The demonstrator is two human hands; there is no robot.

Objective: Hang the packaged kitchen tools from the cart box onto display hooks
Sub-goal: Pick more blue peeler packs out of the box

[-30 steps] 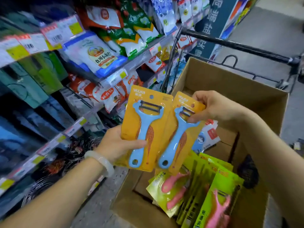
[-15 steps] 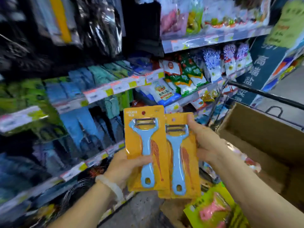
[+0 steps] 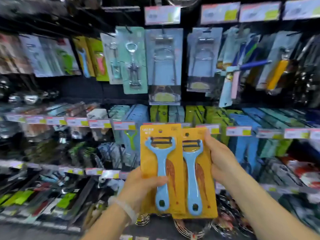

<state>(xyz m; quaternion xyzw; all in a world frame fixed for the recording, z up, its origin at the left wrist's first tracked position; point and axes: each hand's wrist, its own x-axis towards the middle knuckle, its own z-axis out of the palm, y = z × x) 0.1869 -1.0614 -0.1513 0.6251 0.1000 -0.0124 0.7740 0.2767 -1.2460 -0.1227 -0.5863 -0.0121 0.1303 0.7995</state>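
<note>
Holding two packaged blue peelers up in front of a blurred wall of hanging kitchen tools.

Behind everything, the display wall (image 3: 164, 66) carries rows of carded goods on hooks, among them a corkscrew pack (image 3: 133, 61), with strips of price tags (image 3: 78, 121) running under each row. Both peeler packs stand upright and side by side at lower centre, their inner edges overlapping. The left peeler pack (image 3: 160, 168) is gripped low by the left hand (image 3: 140, 189), thumb curled over the blue handle. The right peeler pack (image 3: 197, 174) is clamped along its right edge by the right hand (image 3: 220, 160), fingers curled behind the orange card. A pale bracelet (image 3: 124, 207) circles the left wrist.
</note>
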